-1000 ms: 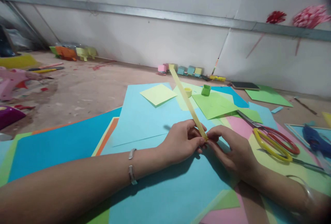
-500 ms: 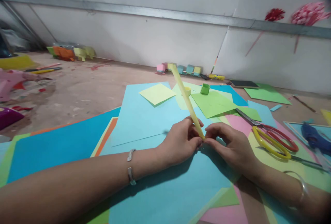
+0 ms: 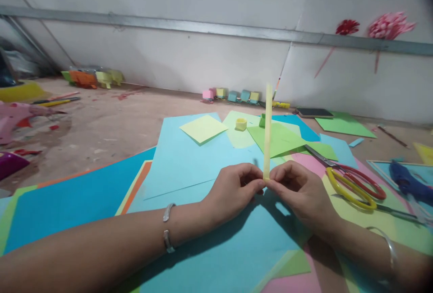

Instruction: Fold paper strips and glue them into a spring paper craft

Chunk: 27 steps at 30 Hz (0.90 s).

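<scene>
the left hand [image 3: 233, 190] and right hand [image 3: 302, 192] meet fingertip to fingertip over a light blue sheet [image 3: 189, 157], both pinching the lower end of a yellow strip [image 3: 268, 126]. the strip stands upright between them, rising well above the fingers. scissors [image 3: 334, 171] lie near the right hand, on pink and yellow paper. a yellow square [image 3: 204, 128] and a small yellow box [image 3: 241, 124] lie farther back. a bangle [image 3: 168, 227] circles the left wrist.
</scene>
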Each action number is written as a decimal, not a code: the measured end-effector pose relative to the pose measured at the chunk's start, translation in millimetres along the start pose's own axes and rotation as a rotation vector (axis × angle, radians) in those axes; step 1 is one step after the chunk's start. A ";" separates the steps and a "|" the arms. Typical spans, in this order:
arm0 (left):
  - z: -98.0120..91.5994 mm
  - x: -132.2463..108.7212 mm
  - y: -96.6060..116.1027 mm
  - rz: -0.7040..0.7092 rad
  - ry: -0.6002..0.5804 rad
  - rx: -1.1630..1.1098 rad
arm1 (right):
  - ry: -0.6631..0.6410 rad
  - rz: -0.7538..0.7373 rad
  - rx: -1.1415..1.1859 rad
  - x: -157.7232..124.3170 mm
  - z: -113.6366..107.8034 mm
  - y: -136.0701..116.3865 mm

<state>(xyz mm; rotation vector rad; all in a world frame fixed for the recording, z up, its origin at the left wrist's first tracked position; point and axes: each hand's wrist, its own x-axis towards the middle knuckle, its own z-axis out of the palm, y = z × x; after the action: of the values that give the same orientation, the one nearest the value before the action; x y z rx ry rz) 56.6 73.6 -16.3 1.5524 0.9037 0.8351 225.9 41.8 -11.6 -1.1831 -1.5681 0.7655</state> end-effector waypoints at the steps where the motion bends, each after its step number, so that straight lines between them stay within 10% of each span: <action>1: -0.3 0.5 -0.4 -0.011 -0.002 0.002 | 0.000 -0.023 0.002 -0.1 -0.3 1.4; 13: 0.2 -2.0 3.2 -0.016 0.010 0.079 | -0.025 -0.536 -0.260 -8.9 -4.9 3.5; 27: 2.9 -2.1 4.2 -0.060 0.004 -0.090 | 0.048 -0.514 -0.329 -4.2 -4.4 6.2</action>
<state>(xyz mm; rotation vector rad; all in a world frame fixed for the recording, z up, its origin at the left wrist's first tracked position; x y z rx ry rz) 58.7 70.0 -12.7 1.4396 0.9000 0.8250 232.2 39.5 -17.1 -0.9459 -1.8961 0.1459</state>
